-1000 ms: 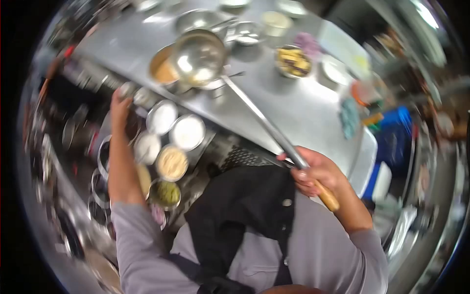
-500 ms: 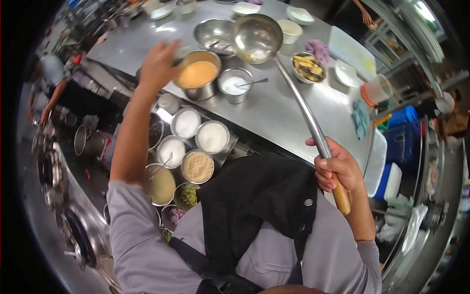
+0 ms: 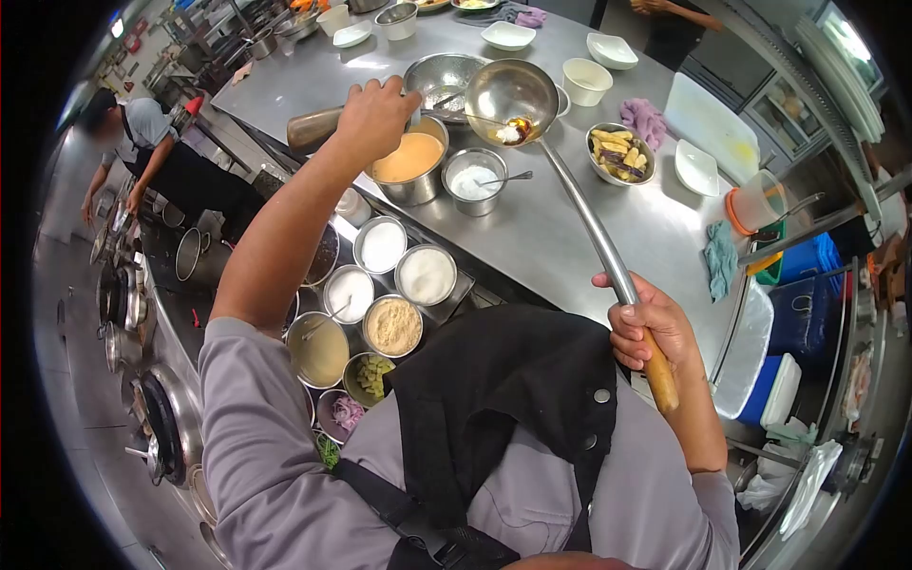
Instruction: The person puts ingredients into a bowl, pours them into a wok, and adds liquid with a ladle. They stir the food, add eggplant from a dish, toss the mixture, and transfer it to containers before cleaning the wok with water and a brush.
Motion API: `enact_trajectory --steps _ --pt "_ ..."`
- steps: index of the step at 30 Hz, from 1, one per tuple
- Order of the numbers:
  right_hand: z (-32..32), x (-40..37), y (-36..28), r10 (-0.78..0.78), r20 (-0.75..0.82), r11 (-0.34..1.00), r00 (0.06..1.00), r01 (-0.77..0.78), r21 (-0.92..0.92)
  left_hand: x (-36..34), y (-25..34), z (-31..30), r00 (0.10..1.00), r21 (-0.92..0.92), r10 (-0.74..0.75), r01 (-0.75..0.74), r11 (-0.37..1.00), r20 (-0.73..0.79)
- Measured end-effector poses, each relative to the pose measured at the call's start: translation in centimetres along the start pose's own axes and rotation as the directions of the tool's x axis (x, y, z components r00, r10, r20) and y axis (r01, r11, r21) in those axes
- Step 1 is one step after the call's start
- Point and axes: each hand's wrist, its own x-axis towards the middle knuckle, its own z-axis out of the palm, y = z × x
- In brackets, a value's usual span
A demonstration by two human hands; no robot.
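My right hand (image 3: 654, 323) grips the wooden end of a long-handled ladle (image 3: 591, 211). Its metal bowl hangs over the table and holds white powder and a dark reddish liquid. My left hand (image 3: 375, 119) is wrapped around a brownish bottle (image 3: 313, 131), tipped on its side with the mouth towards the ladle. A thin dark streak runs from the bottle to the ladle's bowl. Below my left hand stands a metal pot (image 3: 410, 171) of orange liquid. Beside it, a small metal pot (image 3: 475, 182) holds white contents and a spoon.
Several metal tubs of powders, such as a beige one (image 3: 392, 326), stand along the table's near edge. A perforated metal bowl (image 3: 442, 76) sits behind the orange liquid. To the right are a bowl of cut eggplant (image 3: 620, 155) and a white dish (image 3: 696, 168). A person (image 3: 157, 142) works at left.
My left hand, blurred and without a visible bottle before, now holds the tipped bottle. Dark liquid has appeared in the ladle. My right hand keeps its grip; the camera view has shifted slightly.
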Motion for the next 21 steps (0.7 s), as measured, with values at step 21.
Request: enact_trajectory --steps 21 --pt "8.4 10.1 2.7 0.102 0.246 0.987 0.964 -0.129 0.099 -9.0 -8.4 10.0 0.917 -0.512 -0.397 0.324 0.796 -0.037"
